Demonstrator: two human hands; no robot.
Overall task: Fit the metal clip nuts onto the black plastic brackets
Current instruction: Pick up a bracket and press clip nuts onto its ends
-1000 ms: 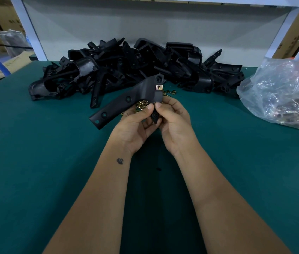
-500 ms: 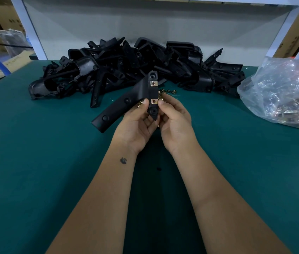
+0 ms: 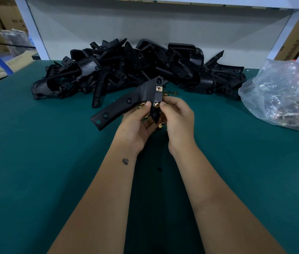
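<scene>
Two forearms are seen reaching up from the lower edge over the green surface, and a small dark mark is carried on the left wrist. One bracket is held above the surface between the two hands, which are brought close together. The left hand is curled under the bracket with its thumb pressed on the near face, and the right hand is closed on the bracket's short end, a clip nut being pinched at its fingertips. A second clip nut is seen seated higher on the same end, so two are counted on this bracket. The bracket's long axis is laid diagonally, its long arm pointed down and to the left, its short end turned upright. Loose clip nuts are scattered beneath and beyond the hands; they are partly hidden and cannot be counted. Farther back, one pile of brackets is heaped in a tangle too dense to count. At the right, one clear bag is cut off by the frame, its contents hard to make out.
</scene>
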